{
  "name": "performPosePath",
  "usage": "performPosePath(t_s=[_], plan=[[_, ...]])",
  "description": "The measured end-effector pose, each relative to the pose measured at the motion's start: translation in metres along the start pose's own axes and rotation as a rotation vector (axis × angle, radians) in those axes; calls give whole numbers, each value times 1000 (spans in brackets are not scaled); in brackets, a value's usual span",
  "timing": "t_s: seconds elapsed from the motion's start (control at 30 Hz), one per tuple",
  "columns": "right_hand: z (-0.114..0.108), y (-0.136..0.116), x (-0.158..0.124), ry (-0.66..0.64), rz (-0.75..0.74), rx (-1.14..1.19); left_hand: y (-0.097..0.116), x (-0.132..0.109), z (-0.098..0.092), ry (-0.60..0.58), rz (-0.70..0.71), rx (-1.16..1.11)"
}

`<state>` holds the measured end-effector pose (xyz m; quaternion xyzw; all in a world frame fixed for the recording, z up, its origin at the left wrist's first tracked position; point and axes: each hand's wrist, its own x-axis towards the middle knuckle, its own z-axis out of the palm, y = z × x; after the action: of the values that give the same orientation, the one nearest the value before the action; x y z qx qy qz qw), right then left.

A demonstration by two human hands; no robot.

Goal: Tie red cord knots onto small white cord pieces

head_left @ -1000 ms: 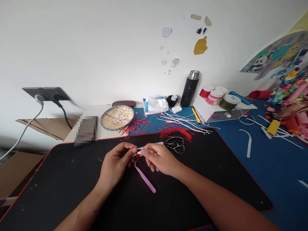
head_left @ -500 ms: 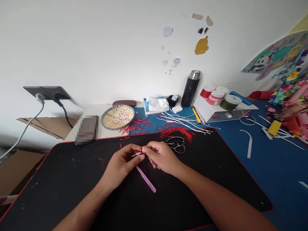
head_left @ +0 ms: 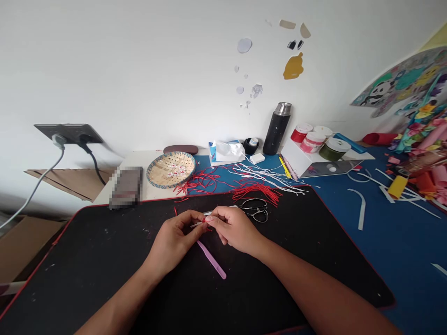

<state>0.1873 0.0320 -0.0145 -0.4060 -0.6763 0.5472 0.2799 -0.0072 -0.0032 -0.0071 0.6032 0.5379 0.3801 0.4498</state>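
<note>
My left hand [head_left: 171, 239] is closed in a pinch on a short white cord [head_left: 196, 224], whose end pokes out between thumb and forefinger. Opposite it, my right hand [head_left: 239, 230] pinches a thin red cord [head_left: 209, 228] that sits at the white one; the fingertips of both hands nearly touch and partly hide how the cords cross. Below them a slim lilac-handled tool [head_left: 213, 261] lies on the black mat [head_left: 272, 298], its upper end close to my left thumb. Scissors [head_left: 256, 204] lie just beyond my right hand, their blades partly covered by it.
Behind the mat lie red cords [head_left: 256, 193] and white cords [head_left: 270, 176]. A woven basket [head_left: 151, 180] holds small red-and-white pieces. Farther back stand a tissue box [head_left: 212, 153], a black flask [head_left: 275, 132] and paint jars [head_left: 312, 144]. Paper scraps [head_left: 398, 186] lie at right.
The right fingertips have shifted slightly down and closer to the left ones, and the red cord between them sits differently. The scissors' blades show more. The lilac-handled tool stays put.
</note>
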Motion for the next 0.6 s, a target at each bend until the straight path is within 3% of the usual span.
performPosePath(t_s=[0.6], plan=[[-1,0,-1,-6,11,12,1,1,-1,3,-8,-9]])
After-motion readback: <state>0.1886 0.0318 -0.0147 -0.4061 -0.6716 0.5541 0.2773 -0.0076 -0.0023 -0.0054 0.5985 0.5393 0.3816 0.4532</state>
